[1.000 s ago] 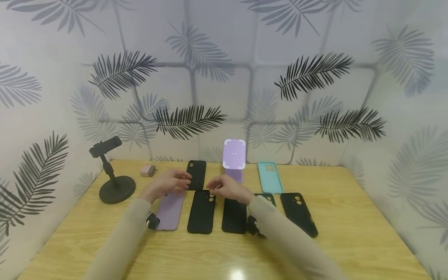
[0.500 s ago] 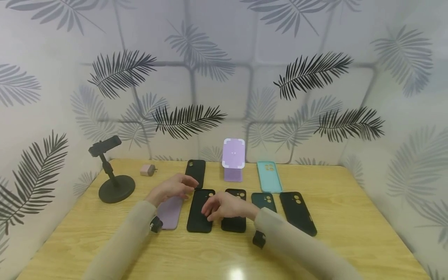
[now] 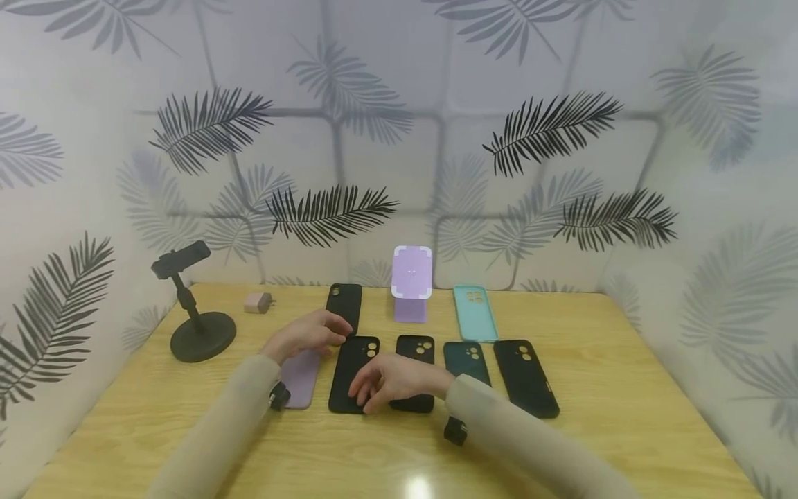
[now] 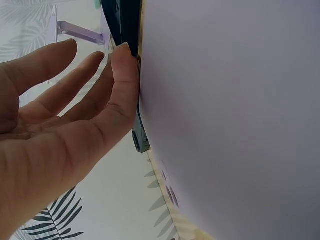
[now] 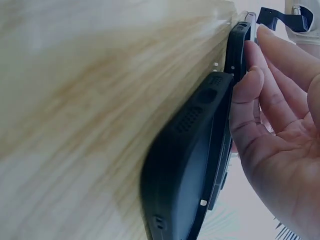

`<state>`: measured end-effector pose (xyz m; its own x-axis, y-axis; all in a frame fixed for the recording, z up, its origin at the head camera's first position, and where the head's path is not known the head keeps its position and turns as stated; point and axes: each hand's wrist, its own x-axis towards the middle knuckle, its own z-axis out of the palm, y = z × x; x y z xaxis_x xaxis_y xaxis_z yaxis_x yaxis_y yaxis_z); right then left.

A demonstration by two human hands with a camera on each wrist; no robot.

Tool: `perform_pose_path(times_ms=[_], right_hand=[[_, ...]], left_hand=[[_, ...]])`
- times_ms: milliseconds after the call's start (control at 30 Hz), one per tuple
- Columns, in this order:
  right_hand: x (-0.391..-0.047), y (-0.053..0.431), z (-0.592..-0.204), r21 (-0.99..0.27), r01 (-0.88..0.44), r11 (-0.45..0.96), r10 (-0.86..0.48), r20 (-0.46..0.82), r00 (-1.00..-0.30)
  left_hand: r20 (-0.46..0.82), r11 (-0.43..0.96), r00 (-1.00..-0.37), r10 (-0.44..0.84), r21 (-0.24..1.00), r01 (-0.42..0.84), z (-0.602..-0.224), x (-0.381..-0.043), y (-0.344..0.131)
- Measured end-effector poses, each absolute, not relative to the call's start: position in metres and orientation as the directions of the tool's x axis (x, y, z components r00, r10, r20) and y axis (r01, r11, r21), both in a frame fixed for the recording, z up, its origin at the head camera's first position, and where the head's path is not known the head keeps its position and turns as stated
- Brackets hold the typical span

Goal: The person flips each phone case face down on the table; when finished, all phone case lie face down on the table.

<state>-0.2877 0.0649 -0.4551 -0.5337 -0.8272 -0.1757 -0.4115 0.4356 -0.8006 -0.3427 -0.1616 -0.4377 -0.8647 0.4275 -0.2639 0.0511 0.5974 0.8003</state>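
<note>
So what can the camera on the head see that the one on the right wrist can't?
Only the head view shows the whole table: the black stand, the teal case, the lilac case, the leaf wall and the left hand. Only the right wrist view shows the near black case's side buttons and speaker holes close up. Both show the right hand resting on the black cases, fingers relaxed.

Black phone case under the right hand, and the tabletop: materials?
Black phone case: probably soft silicone or TPU, matte; rounded moulded edges and a dull, glare-free surface in the right wrist view. Tabletop: light wood or wood-look laminate, I cannot tell which; grain lines show, and a lamp glare suggests a smooth sealed finish.
</note>
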Motion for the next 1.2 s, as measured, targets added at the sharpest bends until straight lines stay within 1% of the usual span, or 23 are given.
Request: perform_pose_path(times_ms=[400,633,800,1033,1200], right_hand=[[-0.286,0.059,-0.458,-0.734,-0.516,0.441,-0.848,-0.153,-0.507],[-0.286,0.059,-0.458,-0.72,-0.538,0.438,-0.859,-0.158,-0.487],[-0.285,0.063,-0.456,-0.76,-0.492,0.425,-0.862,-0.174,-0.477],[-0.286,0.064,-0.454,-0.814,-0.393,0.428,-0.855,-0.223,-0.468],[-0.288,0.064,-0.453,-0.831,-0.372,0.414,-0.867,-0.236,-0.438]], left_hand=[[-0.306,0.612,-0.855,0.419,0.79,0.017,-0.433,-0.342,-0.16],[-0.32,0.543,-0.842,0.435,0.839,-0.038,-0.425,-0.342,-0.164],[-0.312,0.47,-0.828,0.466,0.88,-0.067,-0.425,-0.345,-0.165],[-0.306,0.36,-0.787,0.536,0.926,-0.115,-0.427,-0.346,-0.166],[-0.324,0.351,-0.769,0.55,0.926,-0.139,-0.428,-0.346,-0.163]])
